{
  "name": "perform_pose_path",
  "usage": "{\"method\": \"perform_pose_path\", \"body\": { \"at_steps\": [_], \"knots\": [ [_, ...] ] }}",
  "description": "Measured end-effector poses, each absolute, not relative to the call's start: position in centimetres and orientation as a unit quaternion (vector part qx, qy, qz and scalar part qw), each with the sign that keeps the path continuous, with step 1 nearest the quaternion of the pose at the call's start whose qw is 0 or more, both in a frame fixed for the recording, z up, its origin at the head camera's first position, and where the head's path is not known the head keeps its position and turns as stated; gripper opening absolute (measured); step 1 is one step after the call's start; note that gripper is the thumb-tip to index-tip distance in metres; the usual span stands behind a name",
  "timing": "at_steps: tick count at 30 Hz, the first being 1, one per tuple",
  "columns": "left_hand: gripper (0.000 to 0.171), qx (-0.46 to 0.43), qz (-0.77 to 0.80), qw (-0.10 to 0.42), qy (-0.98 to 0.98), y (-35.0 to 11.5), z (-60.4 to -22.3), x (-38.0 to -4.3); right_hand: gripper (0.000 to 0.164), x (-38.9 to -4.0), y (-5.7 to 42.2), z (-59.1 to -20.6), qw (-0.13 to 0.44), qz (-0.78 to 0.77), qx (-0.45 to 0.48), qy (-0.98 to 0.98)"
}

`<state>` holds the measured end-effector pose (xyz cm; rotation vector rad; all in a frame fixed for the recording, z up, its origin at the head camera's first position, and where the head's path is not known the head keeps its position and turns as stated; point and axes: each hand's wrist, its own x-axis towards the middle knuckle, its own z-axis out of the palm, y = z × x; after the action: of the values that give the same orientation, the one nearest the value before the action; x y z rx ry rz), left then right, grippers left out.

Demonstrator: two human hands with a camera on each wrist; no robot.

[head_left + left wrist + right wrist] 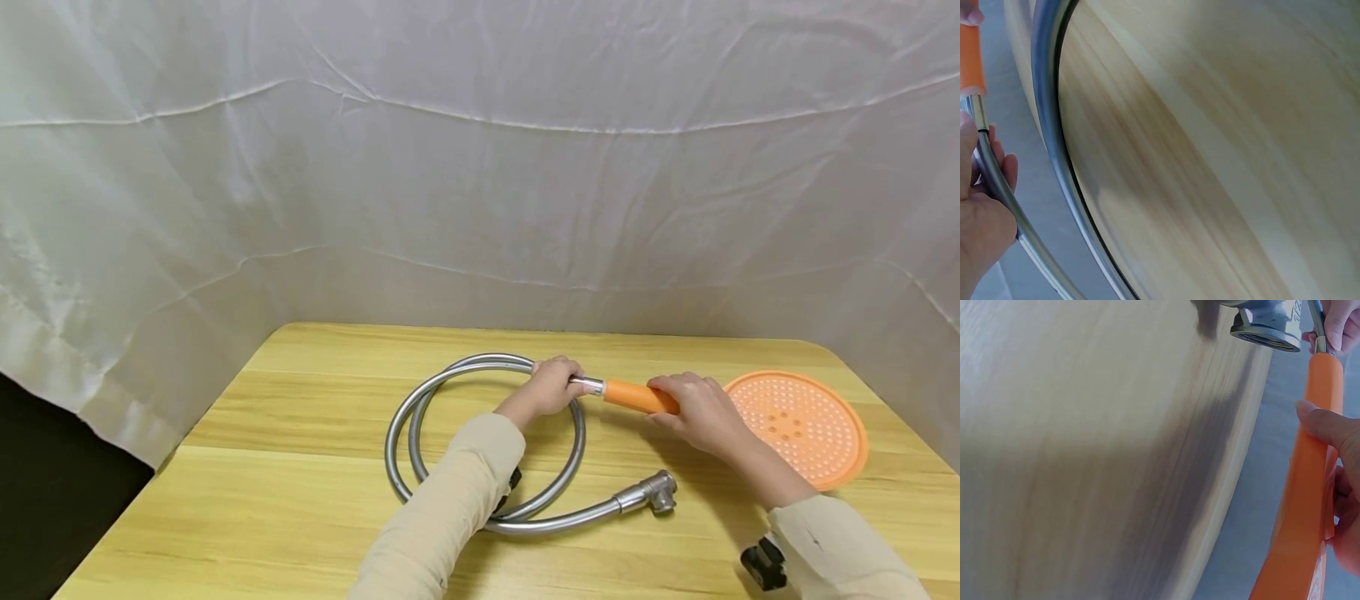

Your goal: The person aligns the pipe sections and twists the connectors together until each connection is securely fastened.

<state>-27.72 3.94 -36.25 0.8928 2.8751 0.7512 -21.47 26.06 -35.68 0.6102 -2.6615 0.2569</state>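
An orange shower head [798, 429] with a round, perforated face lies to the right, its orange handle [633, 396] pointing left. My right hand [705, 417] grips that handle, thumb on one side and fingers on the other, as the right wrist view shows. At the handle's end is a chrome collar [977, 112] joined to the silver shower hose [401, 425]. My left hand [551, 387] holds the hose just behind this collar, fingers curled round it. The hose loops round on the table and ends in a metal angled fitting [660, 492], which neither hand touches.
The wooden table [300, 500] has rounded back corners. Pale cloth [480, 208] hangs behind it and along both sides. A black wrist device [763, 562] sits at my right sleeve, and a dark gap [52, 483] shows at the far left.
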Motion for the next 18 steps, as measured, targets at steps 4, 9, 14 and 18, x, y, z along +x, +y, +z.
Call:
{"method": "perform_pose_path", "body": {
  "at_steps": [4, 9, 14, 18],
  "knots": [
    [0.024, 0.291, 0.251, 0.016, 0.923, 3.98, -36.44, -27.89, 0.042, -21.50, 26.05, -35.74, 0.192, 0.092, 0.216, -0.953],
    [0.024, 0.289, 0.259, 0.016, 0.921, 3.96, -36.47, -28.07, 0.042, -21.59, 26.00, -35.86, 0.188, 0.094, 0.217, -0.953],
    [0.028, 0.297, 0.257, 0.023, 0.919, 3.96, -36.30, -28.20, 0.042, -21.62, 25.99, -35.85, 0.187, 0.095, 0.217, -0.953],
    [0.026, 0.299, 0.249, 0.025, 0.921, 4.00, -36.18, -28.23, 0.043, -21.61, 25.97, -35.74, 0.182, 0.094, 0.213, -0.955]
  ]
}}
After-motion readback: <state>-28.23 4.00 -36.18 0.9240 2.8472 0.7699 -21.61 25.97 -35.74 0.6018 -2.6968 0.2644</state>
